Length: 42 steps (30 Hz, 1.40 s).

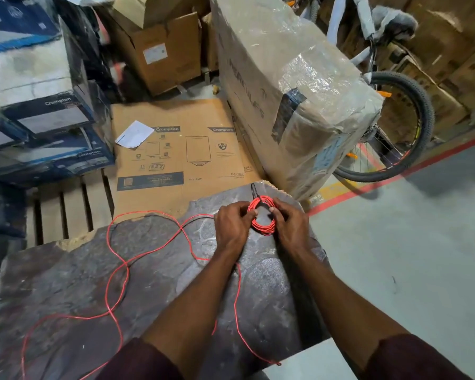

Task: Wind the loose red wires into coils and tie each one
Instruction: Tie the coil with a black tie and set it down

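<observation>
A small coil of red wire (263, 226) lies between my two hands at the far right of a dark stone slab (74, 286). My left hand (232, 226) pinches the coil's left side and my right hand (290, 227) grips its right side. A short dark end (254, 190) sticks up from the top of the coil. A long loose red wire (113, 283) runs from my left hand in wide loops across the slab to its near edge, and one free tip (279, 363) lies at the slab's front right.
Flat Crompton cardboard (176, 149) with a white paper (134, 134) lies beyond the slab. A tall plastic-wrapped carton (294, 86) and a bicycle wheel (395, 127) stand at right. Stacked blue boxes (39, 113) and a wooden pallet (66, 209) are at left. Grey floor with a red line (395, 176) lies right.
</observation>
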Available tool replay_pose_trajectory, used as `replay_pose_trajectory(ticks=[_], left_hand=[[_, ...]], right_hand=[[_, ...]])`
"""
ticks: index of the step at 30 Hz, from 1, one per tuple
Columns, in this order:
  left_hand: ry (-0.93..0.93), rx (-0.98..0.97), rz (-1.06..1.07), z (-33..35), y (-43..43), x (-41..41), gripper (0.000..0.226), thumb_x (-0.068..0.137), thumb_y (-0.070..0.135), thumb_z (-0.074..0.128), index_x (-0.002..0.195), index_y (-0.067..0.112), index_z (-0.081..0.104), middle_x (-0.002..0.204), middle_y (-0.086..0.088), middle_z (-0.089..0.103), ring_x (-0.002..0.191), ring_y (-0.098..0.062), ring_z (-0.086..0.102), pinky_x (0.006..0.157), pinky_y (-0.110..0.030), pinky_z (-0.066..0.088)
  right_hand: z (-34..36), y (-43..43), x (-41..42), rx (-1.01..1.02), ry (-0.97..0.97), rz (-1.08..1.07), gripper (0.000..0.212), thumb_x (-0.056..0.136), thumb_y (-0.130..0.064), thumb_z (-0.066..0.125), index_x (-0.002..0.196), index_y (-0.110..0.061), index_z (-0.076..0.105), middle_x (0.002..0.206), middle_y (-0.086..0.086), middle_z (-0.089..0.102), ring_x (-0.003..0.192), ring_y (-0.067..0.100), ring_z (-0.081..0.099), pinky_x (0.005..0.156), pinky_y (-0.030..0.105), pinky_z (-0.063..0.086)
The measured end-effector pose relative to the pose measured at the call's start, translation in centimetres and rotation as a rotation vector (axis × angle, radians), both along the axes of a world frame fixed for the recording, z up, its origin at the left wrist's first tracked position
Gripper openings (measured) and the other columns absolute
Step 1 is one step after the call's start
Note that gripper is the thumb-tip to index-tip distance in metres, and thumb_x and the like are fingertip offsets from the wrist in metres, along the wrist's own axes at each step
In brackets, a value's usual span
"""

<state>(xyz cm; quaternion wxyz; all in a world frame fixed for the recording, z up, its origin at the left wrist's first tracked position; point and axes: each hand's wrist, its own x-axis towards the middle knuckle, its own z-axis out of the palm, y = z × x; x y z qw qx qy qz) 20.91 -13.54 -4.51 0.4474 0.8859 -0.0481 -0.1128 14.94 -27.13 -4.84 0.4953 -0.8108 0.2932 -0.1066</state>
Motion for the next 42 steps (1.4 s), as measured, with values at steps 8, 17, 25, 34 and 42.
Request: replay_pose_trajectory(ticks=[8, 17, 25, 34, 42], left_hand=[[-0.395, 0.533, -0.330, -0.8, 1.3, 0.3, 0.035, 0.104, 0.042, 0.046, 0.134, 0.035, 0.062, 0.146, 0.004, 0.057, 0.141, -0.024, 0.044, 0.111, -0.048, 0.031], [-0.321, 0.603, -0.437, -2.4, 2.4, -0.8, 0.056, 0.108, 0.042, 0.015, 0.162, 0.025, 0.013, 0.170, -0.004, 0.013, 0.157, -0.024, 0.001, 0.125, -0.053, -0.003], [-0.238, 0.621, -0.434, -2.6, 2.3, -0.7, 0.060, 0.107, 0.047, 0.010, 0.163, 0.024, 0.006, 0.170, -0.003, 0.002, 0.157, -0.023, -0.008, 0.124, -0.053, -0.007], [-0.177, 0.612, -0.448, -2.0, 2.4, -0.5, 0.062, 0.106, 0.048, 0.008, 0.163, 0.022, 0.006, 0.171, -0.002, 0.001, 0.157, -0.020, -0.007, 0.125, -0.051, -0.008], [-0.171, 0.567, -0.427, 0.9, 3.7, 0.8, 0.061, 0.108, 0.045, 0.013, 0.161, 0.016, 0.016, 0.168, -0.003, 0.020, 0.157, -0.021, 0.008, 0.126, -0.051, 0.004]], right_hand=[[-1.5, -1.0, -0.4, -0.487, 0.234, 0.284, 0.044, 0.109, -0.032, 0.040, 0.152, -0.027, 0.048, 0.156, -0.001, 0.050, 0.148, 0.022, 0.039, 0.124, 0.038, 0.022], [-1.6, -1.8, -0.8, -0.702, 0.359, 0.435, 0.054, 0.110, -0.038, 0.016, 0.163, -0.027, 0.021, 0.170, -0.002, 0.023, 0.159, 0.023, 0.014, 0.127, 0.047, -0.002], [-1.4, -1.7, -1.0, -0.652, 0.383, 0.457, 0.054, 0.112, -0.037, 0.016, 0.165, -0.028, 0.011, 0.173, -0.004, 0.010, 0.160, 0.020, 0.003, 0.127, 0.044, -0.006], [-1.1, -1.7, -0.9, -0.634, 0.381, 0.467, 0.059, 0.107, -0.042, 0.009, 0.165, -0.026, 0.013, 0.172, -0.003, 0.013, 0.160, 0.020, 0.006, 0.128, 0.046, -0.002], [0.7, -0.6, -0.6, -0.620, 0.294, 0.408, 0.061, 0.106, -0.041, 0.016, 0.162, -0.018, 0.028, 0.168, 0.002, 0.030, 0.156, 0.021, 0.023, 0.128, 0.049, 0.008]])
